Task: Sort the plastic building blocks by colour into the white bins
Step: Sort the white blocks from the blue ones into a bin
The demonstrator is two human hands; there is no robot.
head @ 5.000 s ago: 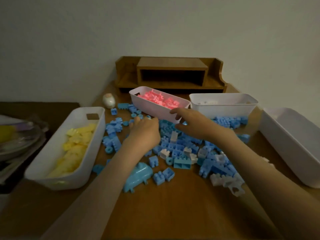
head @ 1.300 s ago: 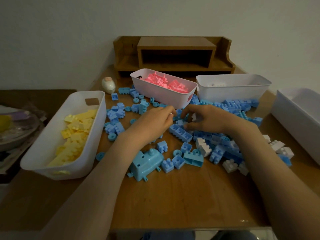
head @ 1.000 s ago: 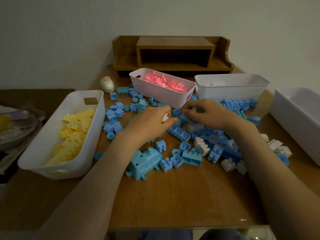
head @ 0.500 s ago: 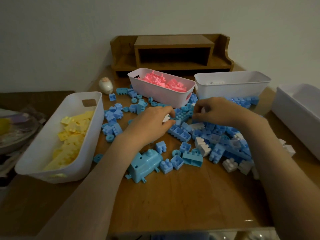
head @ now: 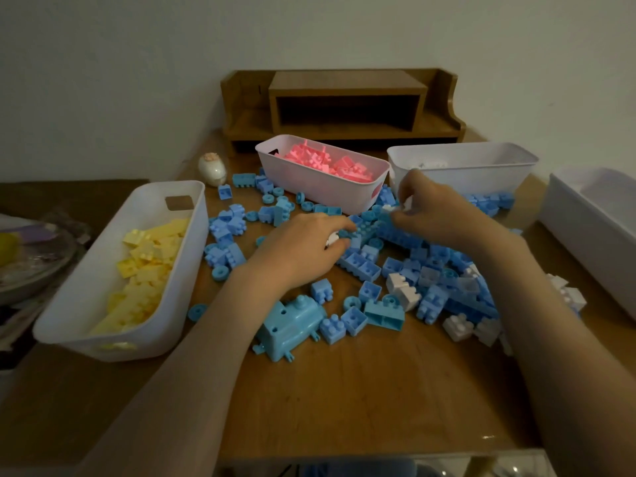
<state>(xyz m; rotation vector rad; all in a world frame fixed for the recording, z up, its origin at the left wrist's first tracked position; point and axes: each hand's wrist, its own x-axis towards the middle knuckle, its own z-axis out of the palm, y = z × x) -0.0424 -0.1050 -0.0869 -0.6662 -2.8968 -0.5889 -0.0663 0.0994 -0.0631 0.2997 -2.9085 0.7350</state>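
Observation:
Blue blocks with a few white blocks lie scattered over the middle of the wooden table. My left hand rests on the pile with curled fingers holding a small white block. My right hand hovers just in front of the bin with white blocks and pinches a small white piece. The bin with yellow blocks stands at the left. The bin with pink blocks is behind the pile.
Another white bin stands at the right edge. A wooden shelf unit sits against the wall. A small egg-shaped figure stands near the pink bin. A large blue animal-shaped piece lies near my left forearm. Clutter fills the far left.
My right hand has risen from the pile toward the white blocks' bin with a white piece pinched. My left hand has stayed on the pile holding its white block.

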